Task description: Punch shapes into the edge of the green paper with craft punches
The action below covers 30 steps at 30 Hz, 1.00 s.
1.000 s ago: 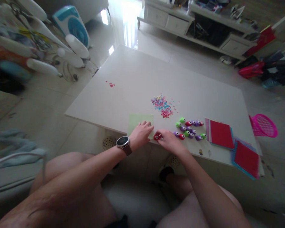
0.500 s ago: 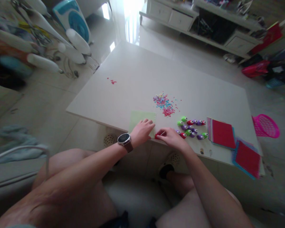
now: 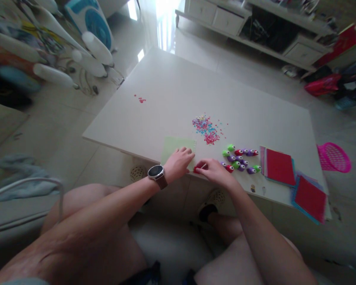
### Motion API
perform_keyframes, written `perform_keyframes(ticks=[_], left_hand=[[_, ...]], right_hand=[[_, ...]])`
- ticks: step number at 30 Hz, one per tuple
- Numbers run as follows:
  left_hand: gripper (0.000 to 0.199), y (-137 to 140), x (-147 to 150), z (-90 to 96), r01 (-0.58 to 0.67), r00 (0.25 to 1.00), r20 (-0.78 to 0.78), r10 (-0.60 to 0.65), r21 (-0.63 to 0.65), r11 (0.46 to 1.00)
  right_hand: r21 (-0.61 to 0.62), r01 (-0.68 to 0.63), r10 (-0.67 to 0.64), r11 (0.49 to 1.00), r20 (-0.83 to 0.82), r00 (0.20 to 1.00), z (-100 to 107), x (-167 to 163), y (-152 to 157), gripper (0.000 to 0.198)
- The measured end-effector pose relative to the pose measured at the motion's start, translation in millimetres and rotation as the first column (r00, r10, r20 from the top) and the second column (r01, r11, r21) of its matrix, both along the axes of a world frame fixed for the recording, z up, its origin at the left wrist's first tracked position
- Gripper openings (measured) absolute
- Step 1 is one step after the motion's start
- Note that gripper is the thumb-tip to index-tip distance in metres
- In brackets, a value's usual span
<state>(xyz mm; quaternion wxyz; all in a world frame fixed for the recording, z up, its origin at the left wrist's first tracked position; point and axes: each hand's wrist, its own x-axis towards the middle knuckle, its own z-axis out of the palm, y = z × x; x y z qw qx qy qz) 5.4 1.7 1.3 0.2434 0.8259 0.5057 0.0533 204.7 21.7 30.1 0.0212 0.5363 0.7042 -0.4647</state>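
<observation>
Right hand pinches a small red paper punch at the near worktop edge, pointing toward nine o'clock. Left hand presses flat, unclenched, on the pale green paper sheet, whose right edge touches the punch.

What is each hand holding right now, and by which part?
The right hand pinches a small red punch at its right end. The left hand holds nothing; it lies flat on the green paper, at its near right corner.
</observation>
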Motion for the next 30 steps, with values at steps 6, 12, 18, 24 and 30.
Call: perform_keyframes(ticks=[6,12,18,24,30], left_hand=[[0.039,-0.1,0.8,2.0,0.006,1.000,-0.018,-0.006,-0.001,1.000],[0.040,-0.9,0.7,2.8,0.007,1.000,-0.023,-0.007,0.011,1.000],[0.042,-0.4,1.3,2.6,0.007,1.000,-0.029,-0.007,0.014,1.000],[0.039,-0.3,1.4,2.5,0.011,1.000,-0.020,-0.011,0.005,1.000],[0.038,-0.6,1.9,5.4,0.009,1.000,-0.010,-0.009,-0.009,1.000]], right_hand=[[0.005,0.003,-0.003,1.000,0.036,0.999,6.6,-3.9,-2.4,0.007],[0.027,0.003,-0.005,1.000,0.070,0.998,4.8,-3.1,-3.7,0.009],[0.069,-0.012,0.008,0.998,0.058,0.998,-0.1,-4.2,-3.6,0.009],[0.044,-0.017,0.015,0.999,0.037,0.999,6.5,-8.7,-3.3,0.008],[0.028,0.006,-0.006,1.000,-0.020,1.000,2.5,-9.0,-2.8,0.006]])
